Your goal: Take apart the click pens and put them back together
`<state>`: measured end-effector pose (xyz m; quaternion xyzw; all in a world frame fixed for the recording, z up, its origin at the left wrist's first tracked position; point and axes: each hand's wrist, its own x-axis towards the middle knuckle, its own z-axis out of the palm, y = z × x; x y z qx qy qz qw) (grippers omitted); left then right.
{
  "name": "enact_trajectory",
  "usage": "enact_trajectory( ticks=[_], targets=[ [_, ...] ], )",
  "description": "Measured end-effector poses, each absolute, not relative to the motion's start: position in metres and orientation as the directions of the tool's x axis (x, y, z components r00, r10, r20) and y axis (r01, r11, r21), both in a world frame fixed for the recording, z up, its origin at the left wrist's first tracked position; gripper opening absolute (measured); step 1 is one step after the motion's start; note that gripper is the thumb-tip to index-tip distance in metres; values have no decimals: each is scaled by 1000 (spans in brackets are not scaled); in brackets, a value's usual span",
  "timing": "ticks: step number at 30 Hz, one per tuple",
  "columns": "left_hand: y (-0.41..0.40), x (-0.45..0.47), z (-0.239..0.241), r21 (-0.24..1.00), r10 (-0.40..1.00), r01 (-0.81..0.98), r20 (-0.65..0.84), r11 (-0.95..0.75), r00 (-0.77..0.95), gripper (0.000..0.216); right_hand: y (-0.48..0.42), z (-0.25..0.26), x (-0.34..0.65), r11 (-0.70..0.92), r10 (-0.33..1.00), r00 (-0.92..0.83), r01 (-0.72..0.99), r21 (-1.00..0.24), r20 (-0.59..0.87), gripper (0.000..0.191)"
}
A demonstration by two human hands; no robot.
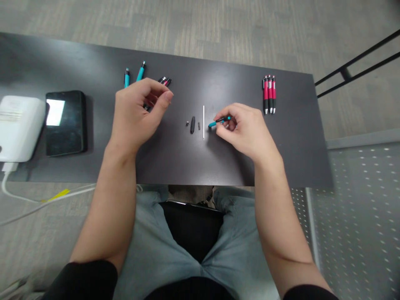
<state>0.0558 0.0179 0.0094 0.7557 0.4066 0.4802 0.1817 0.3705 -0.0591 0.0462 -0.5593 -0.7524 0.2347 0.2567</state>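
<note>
My right hand (242,129) pinches a teal pen barrel (213,124) with black parts between thumb and fingers, just above the table. To its left, a thin white pen refill (203,123) lies upright in view, beside a small spring (199,126), a black pen grip (193,125) and a tiny metal tip (187,123). My left hand (137,108) is loosely curled over the left group of pens, with no object visible in its fingers. Behind it, red-and-black pens (165,81) show partly, the rest covered by the hand.
Two teal pens (141,71) lie beyond my left hand. Three red-and-black pens (269,93) lie side by side at the right. A black device (65,123) and a white box (21,128) with a cable sit left on the dark table (231,166).
</note>
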Motion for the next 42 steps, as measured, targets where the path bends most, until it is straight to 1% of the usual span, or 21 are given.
enact_trajectory(
  ticks=[4,9,12,15,21,26,30,33,35,36,37,38,40,42],
  targets=[
    [18,48,8,665,797,453,563,-594,218,43,-55,45,367,284,956,-266,730,-622,124,16],
    [18,39,7,648,791,475,578,-595,203,46,-51,47,363,325,944,-295,745,-582,151,14],
    [17,36,10,638,793,493,571,-592,213,43,-50,47,363,348,936,-309,749,-564,167,15],
    [16,34,12,636,798,503,561,-585,218,42,-48,43,366,357,932,-321,742,-567,167,15],
    [18,35,6,667,819,489,532,-562,215,52,-43,30,372,368,926,-341,704,-608,165,19],
    [17,36,8,679,827,479,514,-556,229,43,-47,39,372,359,926,-347,696,-622,146,23],
    [17,37,7,670,818,474,518,-571,252,32,-52,51,372,345,934,-324,695,-631,154,25],
    [19,36,2,670,825,486,502,-561,261,36,-53,53,376,343,939,-268,687,-641,215,32],
    [21,35,0,676,834,492,482,-549,268,41,-54,53,381,341,939,-217,705,-622,268,39],
    [21,35,-1,680,840,496,469,-540,272,42,-54,54,383,322,943,-193,726,-607,269,41],
    [21,35,0,682,844,499,460,-534,274,42,-55,55,385,285,955,-172,754,-592,240,42],
    [21,35,1,684,849,503,451,-528,276,41,-56,56,386,227,972,-150,784,-577,180,42],
    [19,37,5,688,851,503,444,-524,279,39,-58,59,385,77,996,-93,843,-533,-3,37],
    [17,41,8,694,853,496,439,-522,282,39,-59,60,381,-49,987,-25,889,-454,-157,32]
  ],
)
